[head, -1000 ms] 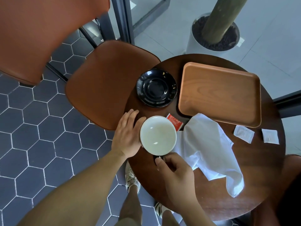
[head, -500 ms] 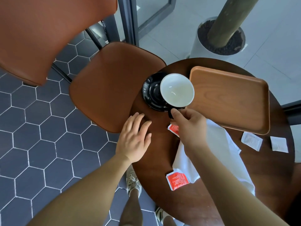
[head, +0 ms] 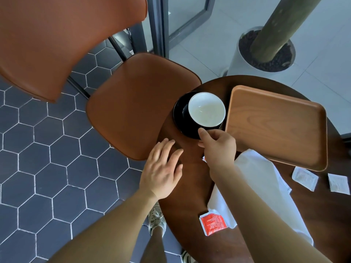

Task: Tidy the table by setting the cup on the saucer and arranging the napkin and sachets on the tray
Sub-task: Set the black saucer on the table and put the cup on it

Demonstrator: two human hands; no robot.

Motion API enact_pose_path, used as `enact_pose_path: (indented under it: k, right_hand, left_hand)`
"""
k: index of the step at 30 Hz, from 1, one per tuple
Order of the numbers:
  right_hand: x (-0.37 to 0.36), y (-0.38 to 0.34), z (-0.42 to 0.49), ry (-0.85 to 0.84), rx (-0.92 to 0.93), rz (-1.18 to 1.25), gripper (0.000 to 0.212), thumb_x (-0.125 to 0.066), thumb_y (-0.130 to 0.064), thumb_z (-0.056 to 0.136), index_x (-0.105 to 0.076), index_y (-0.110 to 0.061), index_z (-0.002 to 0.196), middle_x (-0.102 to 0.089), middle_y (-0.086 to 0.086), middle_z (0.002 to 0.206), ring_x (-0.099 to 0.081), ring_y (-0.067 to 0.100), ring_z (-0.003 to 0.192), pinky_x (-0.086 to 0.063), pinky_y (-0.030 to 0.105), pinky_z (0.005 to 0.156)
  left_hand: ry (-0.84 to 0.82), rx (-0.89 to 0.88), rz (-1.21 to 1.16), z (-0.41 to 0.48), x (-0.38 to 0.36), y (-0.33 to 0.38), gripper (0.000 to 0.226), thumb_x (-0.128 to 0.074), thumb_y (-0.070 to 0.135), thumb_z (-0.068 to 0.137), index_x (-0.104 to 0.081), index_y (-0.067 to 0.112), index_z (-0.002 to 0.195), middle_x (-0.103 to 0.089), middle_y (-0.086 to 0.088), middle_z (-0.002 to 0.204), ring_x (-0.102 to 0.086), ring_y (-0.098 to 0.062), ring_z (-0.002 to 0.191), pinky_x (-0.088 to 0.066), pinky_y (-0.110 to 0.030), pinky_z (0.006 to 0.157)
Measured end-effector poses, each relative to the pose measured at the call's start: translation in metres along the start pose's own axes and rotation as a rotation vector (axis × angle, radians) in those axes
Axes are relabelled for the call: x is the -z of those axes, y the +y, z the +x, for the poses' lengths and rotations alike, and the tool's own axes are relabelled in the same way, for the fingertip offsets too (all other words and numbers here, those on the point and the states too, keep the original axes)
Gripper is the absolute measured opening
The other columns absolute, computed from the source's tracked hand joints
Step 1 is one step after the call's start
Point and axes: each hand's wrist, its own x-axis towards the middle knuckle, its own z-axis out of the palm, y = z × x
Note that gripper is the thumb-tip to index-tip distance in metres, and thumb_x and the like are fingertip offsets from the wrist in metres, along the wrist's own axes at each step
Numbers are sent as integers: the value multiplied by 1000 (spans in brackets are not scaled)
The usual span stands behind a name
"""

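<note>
White inside, the cup [head: 207,109] sat over the saucer [head: 180,118] — our right hand [head: 218,145] pinched it at its near side (handle hidden). Our left hand [head: 161,171] lay relaxed, fingers [head: 165,147] spread, on the surface [head: 190,190]; the napkin [head: 262,183] and a red sachet [head: 211,223] lay beside the tray [head: 275,126].

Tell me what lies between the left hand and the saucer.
Only bare dark table: in the head view, nothing sits between the fingertips of the left hand and the black saucer.

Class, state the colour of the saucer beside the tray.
The saucer is black; the head view shows it best.
</note>
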Motion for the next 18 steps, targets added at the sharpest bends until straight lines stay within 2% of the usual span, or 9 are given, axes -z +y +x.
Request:
enact_pose_path:
  k: [2,7,10,12,15,18]
  right_hand:
    - [-5,1,-1,12,20,-13,34,-69,-38,89,-67,-13,66,-70,10,64,-72,29,70,-58,46,65]
    - [-17,3,-1,10,36,-13,36,-69,-38,91,-68,-9,70,-71,12,68,-72,30,73,-57,41,69]
    - [-19,3,-2,-26,29,-4,29,-68,-40,92,-73,-18,76,-74,2,72,-73,19,76,-57,37,71]
    - [-15,4,-6,-90,29,32,22,-66,-41,93,-76,-22,89,-76,-3,82,-73,14,82,-58,33,78]
    - [1,13,-9,-95,67,5,20,-68,-36,91,-74,-24,105,-76,-8,80,-74,10,80,-60,37,80]
    - [22,20,1,10,33,-31,8,-68,-30,88,-71,-27,95,-74,-13,73,-74,9,73,-60,41,80]
  left_hand:
    - [-1,2,0,0,-1,0,39,-45,34,100,-56,15,132,-45,-15,147,-33,-34,144,-25,-48,121]
    - [3,4,-11,0,-2,-1,39,-46,35,100,-56,16,133,-45,-15,147,-33,-33,143,-27,-49,119]
    - [17,1,-27,0,-2,-1,39,-47,34,99,-56,16,132,-45,-15,147,-33,-33,143,-27,-49,119]
    - [16,2,-36,0,-2,-1,39,-47,34,99,-56,16,132,-45,-14,147,-33,-33,144,-26,-49,120]
    - [20,3,-66,0,0,-1,38,-50,32,98,-59,14,131,-48,-15,146,-35,-34,143,-28,-50,119]
    - [48,59,-145,6,10,3,33,-63,32,91,-66,14,119,-56,-13,137,-46,-32,135,-39,-50,110]
